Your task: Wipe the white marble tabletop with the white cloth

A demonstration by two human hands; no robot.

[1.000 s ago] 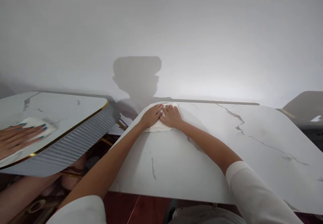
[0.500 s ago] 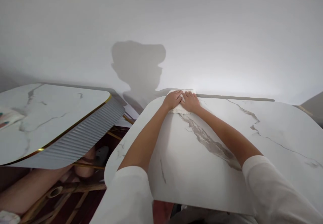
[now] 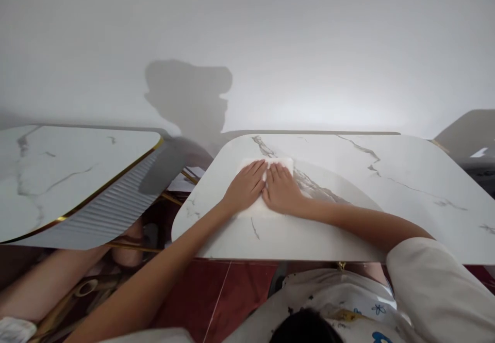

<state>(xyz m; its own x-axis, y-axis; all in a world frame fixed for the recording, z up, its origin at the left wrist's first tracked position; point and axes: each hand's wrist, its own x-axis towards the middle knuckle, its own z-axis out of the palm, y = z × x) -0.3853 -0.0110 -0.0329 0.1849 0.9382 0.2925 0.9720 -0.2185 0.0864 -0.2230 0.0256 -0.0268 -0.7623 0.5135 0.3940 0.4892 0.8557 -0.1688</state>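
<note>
Both palms press flat on a folded white cloth (image 3: 253, 210) that lies on a white marble-patterned table (image 3: 406, 219). My left hand (image 3: 247, 183) rests on the cloth's left part, fingers stretched toward the wall. Beside it, my right hand (image 3: 281, 188) lies on the right part with its fingers extended, the two hands touching or nearly so at the thumbs. Most of the cloth's middle is hidden under them. The cloth sits left of the table's centre, next to a grey-brown vein in the pattern.
A second marble-patterned table (image 3: 77, 178) with a gold edge and ribbed side stands at left. Another person's leg (image 3: 54, 276) shows below it. Behind both tables rises a white wall (image 3: 309, 49) bearing my shadow. The floor (image 3: 216, 291) is red tile.
My hands and the cloth have come back from the table's far edge toward me. My arms are more bent, and the view has shifted, showing my patterned shirt and the floor.
</note>
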